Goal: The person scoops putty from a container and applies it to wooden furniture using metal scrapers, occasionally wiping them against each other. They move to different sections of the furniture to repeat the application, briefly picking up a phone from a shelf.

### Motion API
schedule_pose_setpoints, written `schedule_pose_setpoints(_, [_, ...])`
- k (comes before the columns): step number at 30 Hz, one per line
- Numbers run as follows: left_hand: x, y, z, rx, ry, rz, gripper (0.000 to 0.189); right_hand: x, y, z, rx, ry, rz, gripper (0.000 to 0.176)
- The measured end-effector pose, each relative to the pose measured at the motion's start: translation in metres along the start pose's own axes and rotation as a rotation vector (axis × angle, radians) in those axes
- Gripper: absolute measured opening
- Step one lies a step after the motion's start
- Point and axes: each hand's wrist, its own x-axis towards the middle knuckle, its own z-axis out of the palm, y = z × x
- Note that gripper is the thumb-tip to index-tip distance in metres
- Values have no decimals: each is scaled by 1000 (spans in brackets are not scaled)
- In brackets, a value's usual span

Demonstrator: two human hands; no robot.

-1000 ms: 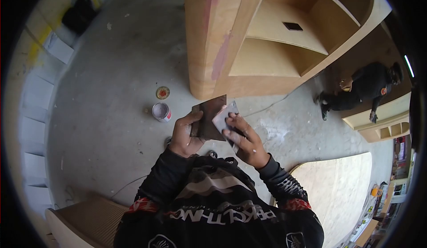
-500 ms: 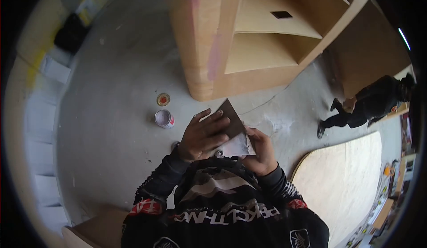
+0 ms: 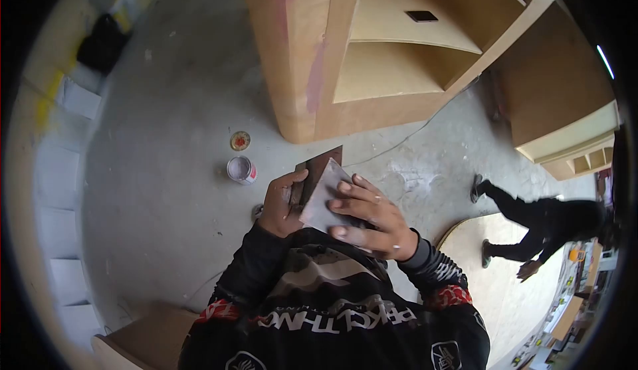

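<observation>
My left hand (image 3: pixel 280 205) is closed on a dark brown flat putty spreader (image 3: pixel 331 159), thumb along its near edge. My right hand (image 3: pixel 377 218) grips a second putty spreader (image 3: pixel 321 200), its face smeared with pale putty, with the fingers laid across it. The pale spreader overlaps the dark one in front of my chest, covering part of it. Beyond my left hand, an open tin of pinkish putty (image 3: pixel 241 169) stands on the floor, with its round lid (image 3: pixel 240 141) lying just past it.
A curved plywood cabinet (image 3: pixel 299 91) with pink filler streaks stands ahead; a phone (image 3: pixel 422 16) lies on its shelf. A cable (image 3: pixel 399 143) crosses the floor. To the right, a co-worker (image 3: pixel 531 220) walks near a large plywood panel (image 3: pixel 465 244). White sheets (image 3: pixel 60 230) line the left.
My left hand has turned and now holds the dark spreader from its side. My right fingers have moved over the pale spreader's face. The co-worker has stepped nearer the plywood panel.
</observation>
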Motion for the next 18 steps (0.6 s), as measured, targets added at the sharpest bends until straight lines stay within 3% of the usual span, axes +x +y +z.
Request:
schedule_pose_setpoints(1, [-1, 0, 2, -137, -67, -47, 37, 0, 4, 6, -54, -49, 8, 48])
schedule_pose_setpoints(4, [-10, 8, 16, 126, 55, 134, 38, -13, 21, 29, -112, 6, 173, 54])
schedule_pose_setpoints(5, [-9, 14, 23, -37, 47, 110, 35, -17, 28, 33, -117, -25, 223, 55])
schedule_pose_setpoints(7, [-19, 26, 8, -56, 31, 131, 32, -27, 40, 34, -128, -82, 333, 58])
schedule_pose_setpoints(9, [-17, 30, -25, -121, 34, 135, 31, -36, 54, 32, -161, -117, 424, 57])
schedule_pose_setpoints(11, [-19, 38, -12, -33, 124, 174, 30, -53, 74, 24, -211, -218, 509, 55])
schedule_pose_setpoints(12, [-17, 43, -10, 25, 161, 196, 29, -48, 70, 20, -254, -166, 533, 50])
schedule_pose_setpoints(15, [-11, 58, -12, 192, 182, 200, 28, -22, 62, 6, -248, -91, 385, 48])
schedule_pose_setpoints(18, [-2, 72, -17, 351, 174, 115, 27, 17, 53, -4, -260, -218, 176, 54])
